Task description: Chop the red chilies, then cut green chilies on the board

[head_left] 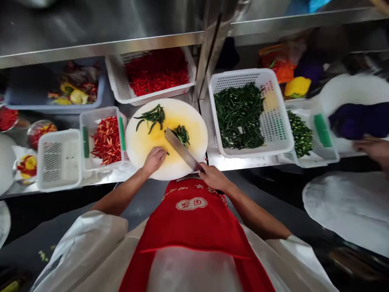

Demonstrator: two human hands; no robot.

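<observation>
My right hand (212, 177) is wrapped round the dark handle of a kitchen knife (182, 151). Its broad blade slants up and left over a round white cutting board (138, 156) stained yellow in the middle. At the board's left front, my left hand (154, 159) has its fingers closed on a green chili (167, 153); only a short end of it shows. Beyond the blade tip, a small bunch of whole green chilies (152, 117) lies at the back left. More green chilies (181, 135), seemingly cut, lie just behind the blade.
A white basket of green chilies (238, 117) stands right of the board. Behind it is a basket of red chilies (158, 73); a tub of cut red chilies (107, 140) stands left. Another person's hand (372, 148) is at the far right. A steel shelf edge (100, 49) overhangs the back.
</observation>
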